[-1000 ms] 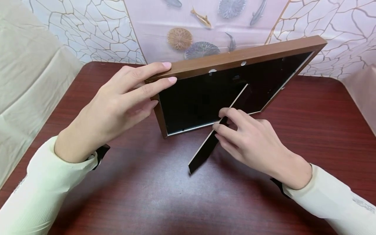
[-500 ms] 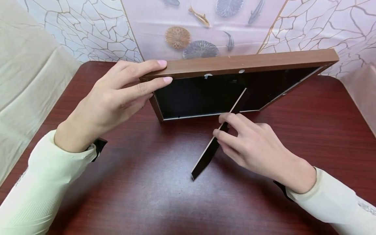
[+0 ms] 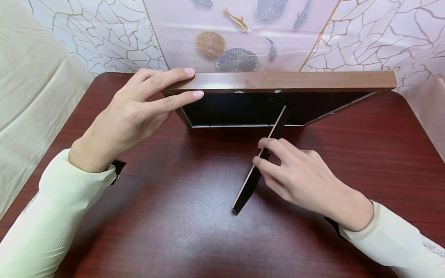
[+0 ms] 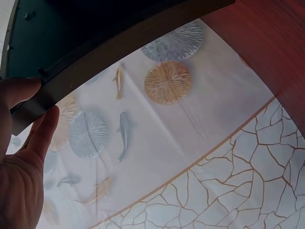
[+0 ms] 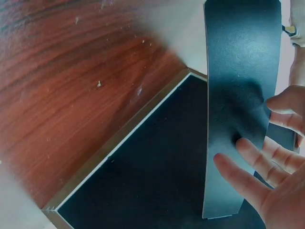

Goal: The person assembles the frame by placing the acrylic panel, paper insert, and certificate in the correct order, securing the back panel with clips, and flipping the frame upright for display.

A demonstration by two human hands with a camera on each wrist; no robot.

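A brown wooden picture frame (image 3: 292, 80) leans with its black back towards me in the head view. My left hand (image 3: 130, 110) holds its upper left corner. In the left wrist view, the thumb (image 4: 21, 90) lies on the back side and the fingers on the outer side. A narrow black easel stand (image 3: 248, 189) slants out from the frame's back. My right hand (image 3: 299, 173) holds the stand near its middle, with fingertips over its near edge. In the right wrist view, several fingers (image 5: 243, 179) lie against the stand's broad face; the right thumb is hard to make out.
The dark red wooden table (image 3: 156, 231) lies under the frame. Behind it hangs a patterned cloth (image 3: 236, 34) with fish and round shapes. Pale cloth (image 3: 31, 108) drapes along the left side. Small metal tabs (image 3: 278, 91) sit along the frame's back edge.
The frame has tipped more upright, its right end swinging down and its top edge now level. The stand's free end has shifted slightly right and towards me. Both hands keep their hold.
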